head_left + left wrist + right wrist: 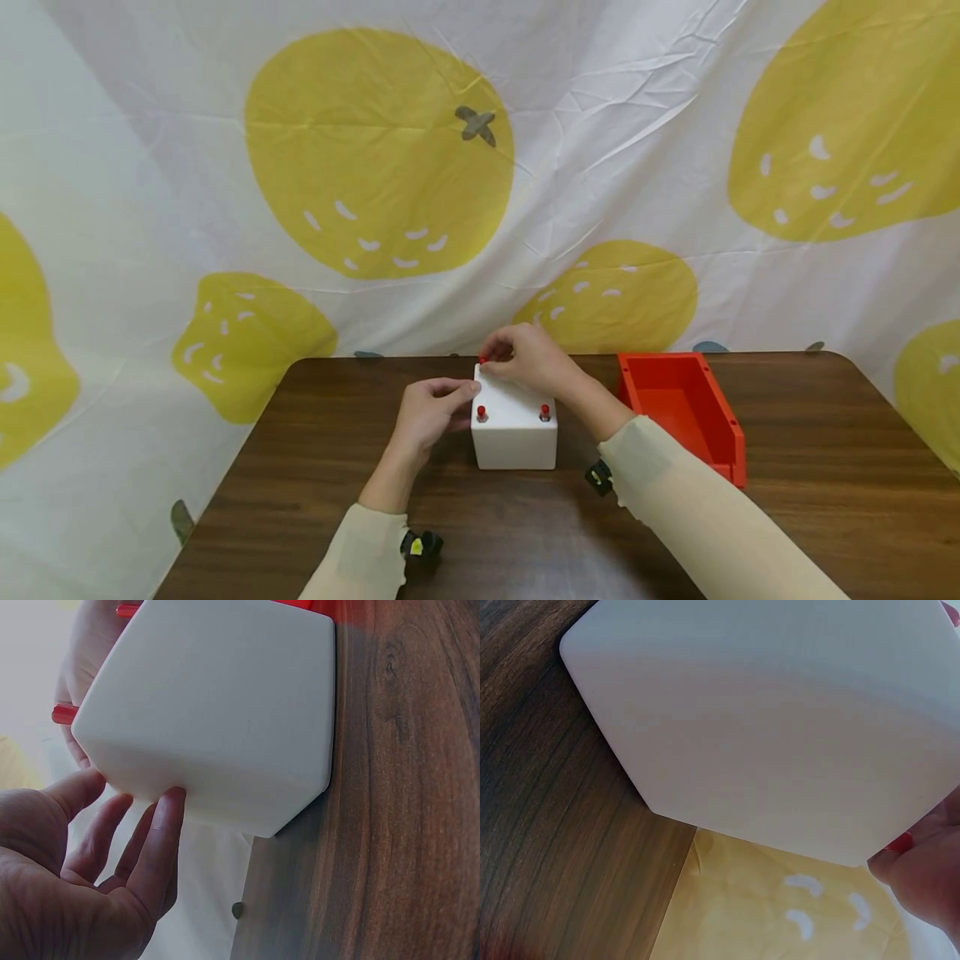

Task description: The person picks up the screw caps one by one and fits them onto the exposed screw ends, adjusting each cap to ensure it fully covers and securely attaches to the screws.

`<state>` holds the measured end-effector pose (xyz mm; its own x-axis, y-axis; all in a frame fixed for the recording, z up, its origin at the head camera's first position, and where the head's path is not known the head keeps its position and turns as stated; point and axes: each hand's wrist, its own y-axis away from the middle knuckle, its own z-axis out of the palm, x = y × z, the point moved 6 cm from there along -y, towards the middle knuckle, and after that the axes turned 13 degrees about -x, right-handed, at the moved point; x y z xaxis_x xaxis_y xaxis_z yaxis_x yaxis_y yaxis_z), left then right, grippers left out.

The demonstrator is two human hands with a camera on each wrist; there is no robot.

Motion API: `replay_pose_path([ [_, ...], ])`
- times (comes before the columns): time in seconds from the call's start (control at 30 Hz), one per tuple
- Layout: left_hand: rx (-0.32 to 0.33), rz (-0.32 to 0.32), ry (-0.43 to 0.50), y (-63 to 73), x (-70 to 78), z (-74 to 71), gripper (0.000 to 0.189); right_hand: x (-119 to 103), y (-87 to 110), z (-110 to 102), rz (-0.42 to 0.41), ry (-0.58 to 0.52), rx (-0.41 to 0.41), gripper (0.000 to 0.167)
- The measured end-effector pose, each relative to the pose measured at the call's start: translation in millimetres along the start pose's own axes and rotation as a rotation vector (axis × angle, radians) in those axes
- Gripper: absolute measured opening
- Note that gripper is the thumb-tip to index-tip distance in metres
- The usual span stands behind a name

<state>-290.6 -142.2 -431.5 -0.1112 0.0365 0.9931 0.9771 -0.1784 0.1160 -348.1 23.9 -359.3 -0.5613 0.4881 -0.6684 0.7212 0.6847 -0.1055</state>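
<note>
A white box [514, 446] stands on the table with small red-topped pegs at the corners of its upper face. Two of these show at the near edge, a left peg [482, 412] and a right peg [545, 411]. My right hand [528, 358] reaches over the top and pinches a red peg [483, 361] at the far left corner. Against the box's left side rests my left hand [431, 412], its fingertips [172, 796] touching the wall and its thumb at the upper edge. The far right corner is hidden behind my right hand.
To the right of the box, a red open-front bin [678, 408] sits on the dark wooden table [337, 467]. A white cloth [187, 200] printed with yellow fruit hangs directly behind the table's far edge. The right forearm passes close to the bin.
</note>
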Motion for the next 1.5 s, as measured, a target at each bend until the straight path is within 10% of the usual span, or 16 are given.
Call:
replay_pose_path([
  [1.5,0.006,0.002,-0.012,0.0,-0.4,-0.8,0.034,0.9,-0.2,1.7,0.046,0.106,0.004,0.012],
])
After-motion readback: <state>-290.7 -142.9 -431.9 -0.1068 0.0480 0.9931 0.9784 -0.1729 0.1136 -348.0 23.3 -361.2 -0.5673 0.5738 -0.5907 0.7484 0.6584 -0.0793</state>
